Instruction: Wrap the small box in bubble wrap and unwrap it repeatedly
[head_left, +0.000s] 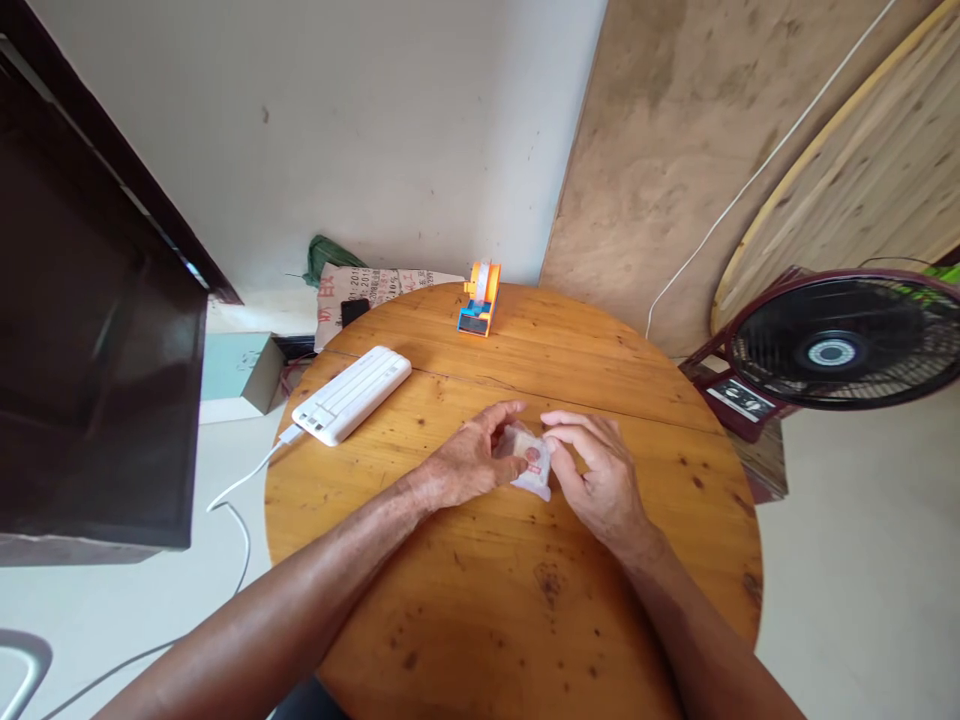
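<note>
A small clear plastic packet [533, 476] with a red mark and something pale inside is held low over the middle of the round table. My left hand [469, 458] grips its left side, the thumb across the front and the fingers behind. At the packet's upper right edge, my right hand [600, 465] has its thumb and forefinger bent together in a pinch on the wrapper. The packet's far side is hidden by my fingers.
On the wooden table [480, 590], a white power bank [352, 393] with a plugged-in white cable [244, 530] lies at the left. An orange and blue tape dispenser [481, 300] stands at the back edge. A fan [832, 350] is at the right, a dark screen [97, 320] at the left.
</note>
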